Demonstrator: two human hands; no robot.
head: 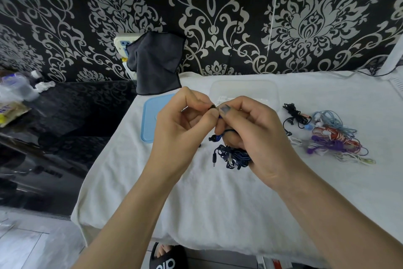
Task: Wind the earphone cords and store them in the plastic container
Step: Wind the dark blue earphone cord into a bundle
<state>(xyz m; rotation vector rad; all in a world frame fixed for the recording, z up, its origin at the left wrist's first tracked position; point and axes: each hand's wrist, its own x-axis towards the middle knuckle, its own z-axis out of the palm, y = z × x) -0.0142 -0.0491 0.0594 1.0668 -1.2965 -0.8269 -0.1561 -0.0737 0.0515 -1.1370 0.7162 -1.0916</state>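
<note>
- Your left hand (185, 120) and right hand (246, 131) meet fingertip to fingertip above the white towel (196, 192), near its middle.
- Grip, left: thumb and forefinger pinch a small dark piece, likely an earbud or its tip; too small to tell which.
- Grip, right: fingers curl round the dark blue earphone cord (232, 157). Its tangled bundle hangs below your palm, touching or just above the towel.
- One blue earbud (214, 138) dangles between your hands; the jack plug (214, 159) hangs at the bundle's left edge, pointing down.
- Key relation: the loose cord lies below and slightly near of the pinch, running roughly vertical from fingertips to bundle. The right hand is nearer the bundle, so winding would likely go round its fingers.
- The clear plastic container (244, 92) sits directly beyond your hands, open. It appears to hold something pale; cannot tell what.
- Blue lid (152, 120) lies flat left of the container, partly behind your left hand.
- Right: a black cord (294, 116), then a mixed pile of coloured earphones (335, 138), well apart from your hands. Not yet wound.
- Nothing stands between bundle and container.
</note>
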